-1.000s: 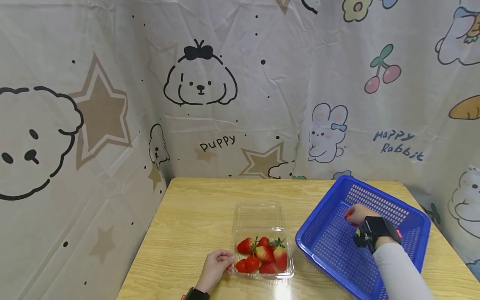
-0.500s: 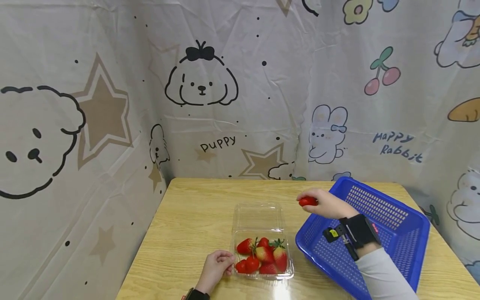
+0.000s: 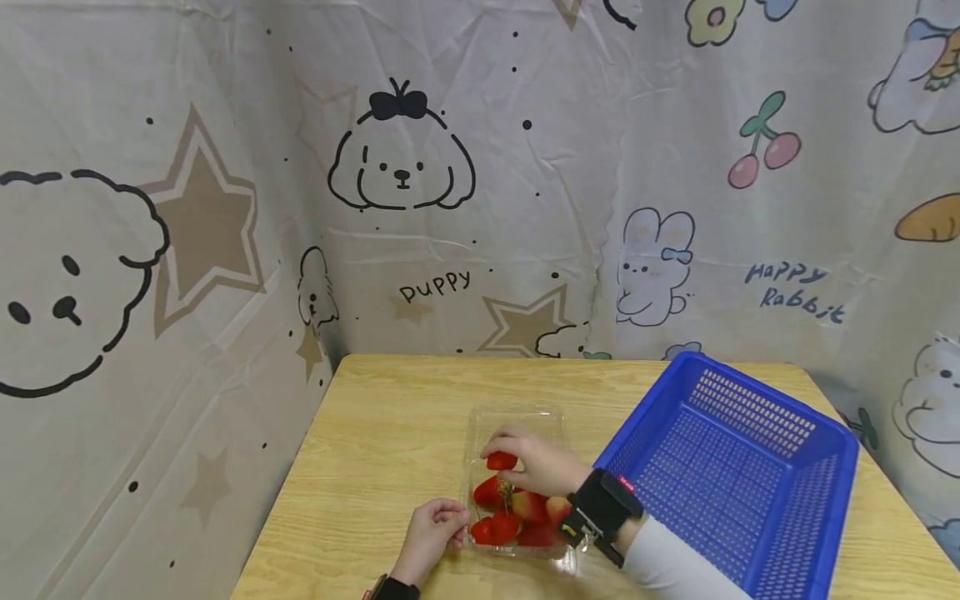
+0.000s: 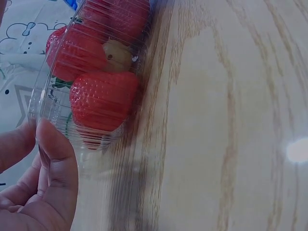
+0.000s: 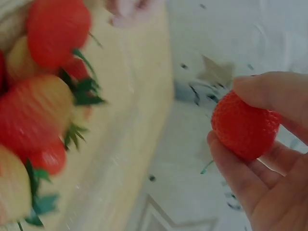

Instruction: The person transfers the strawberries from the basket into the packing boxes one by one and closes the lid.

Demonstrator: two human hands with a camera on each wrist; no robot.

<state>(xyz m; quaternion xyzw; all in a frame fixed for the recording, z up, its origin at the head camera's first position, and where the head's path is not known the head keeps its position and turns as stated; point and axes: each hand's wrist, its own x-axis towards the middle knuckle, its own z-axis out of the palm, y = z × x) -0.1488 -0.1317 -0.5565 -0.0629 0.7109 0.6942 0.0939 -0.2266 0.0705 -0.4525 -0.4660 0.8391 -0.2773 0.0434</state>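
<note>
My right hand [image 3: 543, 464] pinches a small red strawberry [image 5: 245, 124] between thumb and fingers. In the head view it hovers over the back of a clear plastic clamshell box [image 3: 517, 552], whose lid [image 3: 517, 414] lies folded back. Bumpy skin and a thin green stem show on the held strawberry in the right wrist view. Several red and yellowish strawberries [image 3: 529, 505] fill the box, partly hidden by my right hand and wrist. My left hand [image 3: 435, 531] pinches the left rim of the box between thumb and forefinger, seen close up in the left wrist view.
A blue perforated plastic basket [image 3: 720, 492] stands at the right, its near left corner hidden behind my right forearm. Everything rests on a wooden table [image 3: 390, 425], with a printed curtain [image 3: 465, 250] hanging along its back and sides.
My right hand has come out of the blue basket, moving left with a strawberry over the clear box. The left hand has stayed at the box rim.
</note>
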